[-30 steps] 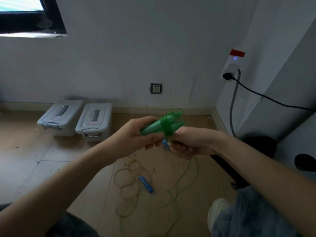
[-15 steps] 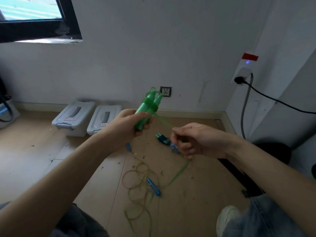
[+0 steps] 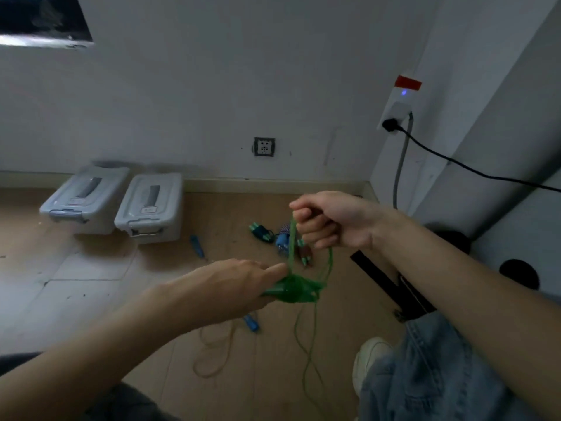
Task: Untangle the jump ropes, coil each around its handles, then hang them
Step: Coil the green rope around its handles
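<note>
Green handles [image 3: 291,290] bundled with cord wraps, gripped in left hand [image 3: 230,287], held low over the floor [image 3: 91,284]. Green cord [image 3: 292,241] runs up from the bundle into right hand [image 3: 331,221], fist closed round it, above and right of the left grip. Slack loops back down past the bundle to the floor. Below the left grip: blue handle [image 3: 251,323] and yellowish rope [image 3: 212,354]. Beyond it: two grey lidded boxes [image 3: 151,205].

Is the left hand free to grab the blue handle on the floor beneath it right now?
Probably not yet: the left hand grips the green handles, so its fingers are occupied. The blue handle lies unobstructed on the floor.
</note>
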Demonstrator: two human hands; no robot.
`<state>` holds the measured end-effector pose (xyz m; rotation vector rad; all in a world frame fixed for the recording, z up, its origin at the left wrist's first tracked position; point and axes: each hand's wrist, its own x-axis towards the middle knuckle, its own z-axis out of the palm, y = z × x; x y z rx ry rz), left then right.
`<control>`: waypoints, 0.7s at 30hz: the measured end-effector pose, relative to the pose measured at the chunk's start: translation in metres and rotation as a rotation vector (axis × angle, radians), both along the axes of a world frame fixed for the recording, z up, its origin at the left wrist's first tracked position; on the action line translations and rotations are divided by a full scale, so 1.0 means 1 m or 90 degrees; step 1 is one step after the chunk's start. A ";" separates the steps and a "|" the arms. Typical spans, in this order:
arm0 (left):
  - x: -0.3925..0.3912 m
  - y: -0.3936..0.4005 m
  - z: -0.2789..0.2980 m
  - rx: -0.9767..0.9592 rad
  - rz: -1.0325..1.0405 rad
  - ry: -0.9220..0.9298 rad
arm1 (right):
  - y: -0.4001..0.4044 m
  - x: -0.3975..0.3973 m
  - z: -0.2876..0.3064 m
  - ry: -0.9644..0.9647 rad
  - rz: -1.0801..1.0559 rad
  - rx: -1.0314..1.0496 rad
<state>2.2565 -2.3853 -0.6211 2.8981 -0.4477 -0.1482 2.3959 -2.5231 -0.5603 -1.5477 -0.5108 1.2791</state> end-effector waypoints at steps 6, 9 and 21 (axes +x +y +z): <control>-0.012 -0.001 0.052 -0.330 0.022 -0.102 | -0.004 0.003 -0.005 -0.280 0.065 -0.165; -0.012 0.002 0.060 -0.448 0.096 -0.125 | -0.005 0.002 -0.009 -0.224 0.103 -0.202; -0.005 0.021 0.068 -0.793 0.298 0.060 | -0.001 -0.020 -0.010 -0.038 0.181 0.165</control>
